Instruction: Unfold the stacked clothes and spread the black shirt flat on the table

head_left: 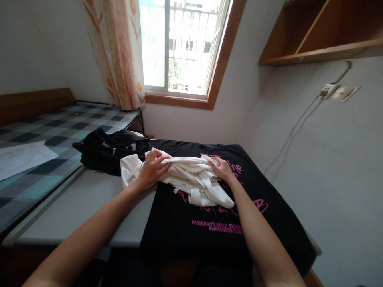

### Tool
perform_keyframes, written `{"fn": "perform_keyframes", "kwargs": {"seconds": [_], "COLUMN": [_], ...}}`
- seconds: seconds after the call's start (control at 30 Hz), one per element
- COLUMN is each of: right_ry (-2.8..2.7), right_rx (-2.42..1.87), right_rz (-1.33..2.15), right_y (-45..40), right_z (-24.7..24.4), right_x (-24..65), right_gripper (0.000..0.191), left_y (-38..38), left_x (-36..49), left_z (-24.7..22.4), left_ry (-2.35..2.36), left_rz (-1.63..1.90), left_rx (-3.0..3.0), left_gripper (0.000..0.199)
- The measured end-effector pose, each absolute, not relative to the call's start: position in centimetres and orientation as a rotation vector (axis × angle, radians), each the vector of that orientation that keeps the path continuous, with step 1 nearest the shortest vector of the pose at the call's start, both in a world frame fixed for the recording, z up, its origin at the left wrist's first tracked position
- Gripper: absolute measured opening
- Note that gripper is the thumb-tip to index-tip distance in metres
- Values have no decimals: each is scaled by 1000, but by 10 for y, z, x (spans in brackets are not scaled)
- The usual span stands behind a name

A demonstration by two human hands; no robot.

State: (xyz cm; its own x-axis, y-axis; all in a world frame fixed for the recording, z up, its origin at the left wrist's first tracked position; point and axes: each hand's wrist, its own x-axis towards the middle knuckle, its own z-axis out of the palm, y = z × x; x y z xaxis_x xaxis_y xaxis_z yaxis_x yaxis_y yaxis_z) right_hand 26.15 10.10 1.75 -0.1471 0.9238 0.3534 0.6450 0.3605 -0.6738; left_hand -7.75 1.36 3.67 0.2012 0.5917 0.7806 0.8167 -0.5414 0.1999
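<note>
A crumpled white garment (194, 175), with a small tag at its lower left edge, is bunched between my two hands. My left hand (154, 167) grips it toward its left end, fingers curled into the cloth. At the other end, my right hand (220, 168) pinches the fabric near its upper right edge. Under the white cloth a black T-shirt (185, 235) with pink lettering is spread flat. Parts of its print are covered by the white garment and my right forearm.
The black T-shirt lies over a white table (89, 211). Black clothing (110, 149) sits heaped at the table's back left. A checked bed (60, 127) with a paper sheet (24, 157) stands at left. A wooden shelf (323, 54) and a socket with a cable (327, 91) are on the right wall.
</note>
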Motion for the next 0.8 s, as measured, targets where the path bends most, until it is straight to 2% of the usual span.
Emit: {"fn": "perform_keyframes", "kwargs": {"seconds": [0.13,0.27,0.43,0.6,0.67,0.8], "right_ry": [-1874,-1693,-1184,-1236,-1335,-1505], "right_rx": [-1379,-1326,-1300,-1515,-1605,-1631], "right_rz": [430,369,107,8,-99,-347], "right_y": [99,103,117,123,117,101], "right_z": [17,16,10,-1,-1,10], "right_x": [258,256,273,287,283,271], "right_gripper": [38,45,50,33,28,25], "left_y": [6,1,2,8,9,8], "left_x": [-74,-70,-70,-71,-71,-70], "left_z": [46,51,49,38,35,36], "left_ry": [-1158,-986,-1135,-1352,-1392,-1464], "left_rz": [-1116,-904,-897,-762,-709,-749], "left_rx": [-2245,-2459,-2421,-2541,-2536,-2404], "left_gripper": [17,23,27,39,36,14]}}
